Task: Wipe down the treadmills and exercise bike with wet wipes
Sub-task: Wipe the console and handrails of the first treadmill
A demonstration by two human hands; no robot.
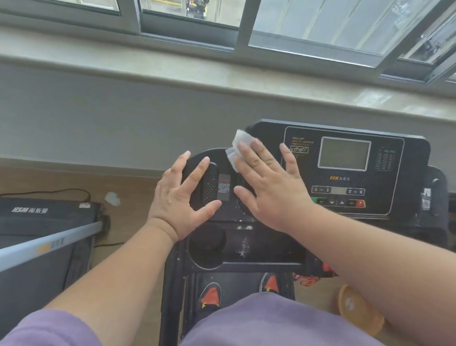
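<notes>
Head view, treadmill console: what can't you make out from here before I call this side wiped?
- Wet wipe: mostly hidden under the right hand; its soiling cannot be judged.
- Console surface under both palms, including the left hand: covered.
- Small print beside the display: too small to read.
- Second treadmill: cut off by the left edge.
- Exercise bike: not in view.

most of the wet wipe [236, 148] is tucked under the right hand [272, 184], only a crumpled corner pokes out past the fingertips. small print on the treadmill console [366, 184] is way too tiny to read, same with the red label between the hands. the second treadmill [31, 225] runs off the left edge. stuff outside the window [315, 4] is a blur. white scrap on the floor [113, 199], can't tell what it is
</notes>
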